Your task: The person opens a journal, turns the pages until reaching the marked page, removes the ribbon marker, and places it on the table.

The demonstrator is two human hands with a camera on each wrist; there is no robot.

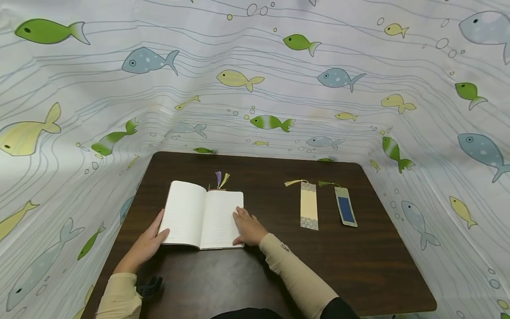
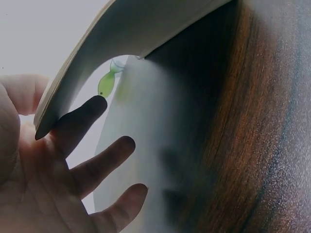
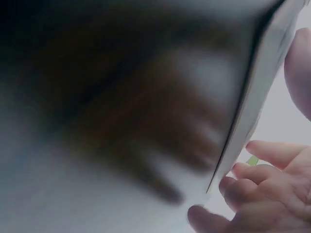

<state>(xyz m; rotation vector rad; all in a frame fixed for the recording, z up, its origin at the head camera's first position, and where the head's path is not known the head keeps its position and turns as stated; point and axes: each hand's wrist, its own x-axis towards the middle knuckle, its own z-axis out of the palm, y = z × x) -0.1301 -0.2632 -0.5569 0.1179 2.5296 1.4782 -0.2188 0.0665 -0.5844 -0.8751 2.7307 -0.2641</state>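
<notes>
An open notebook [image 1: 223, 220] with lined white pages lies on the dark table. My left hand [image 1: 146, 242] holds its left edge, thumb over the page and fingers beneath; in the left wrist view the raised cover [image 2: 73, 63] passes between thumb and fingers. At the right edge my right hand [image 1: 249, 227] rests with loosely bent fingers on the page's margin. In the right wrist view, its fingertips [image 3: 238, 170] are against the notebook's side [image 3: 248, 104]. Purple and yellow tassels [image 1: 221, 179] stick out behind the notebook's top; what they hang from is mostly hidden.
To the right lie a cream bookmark [image 1: 309, 204] with patterned ends and a yellow tassel, and a blue bookmark [image 1: 345, 208] with a pale border and green tassel. Fish-printed cloth [image 1: 275, 97] surrounds the wooden table [image 1: 358, 266]. A black band [image 1: 149, 286] is at the left wrist.
</notes>
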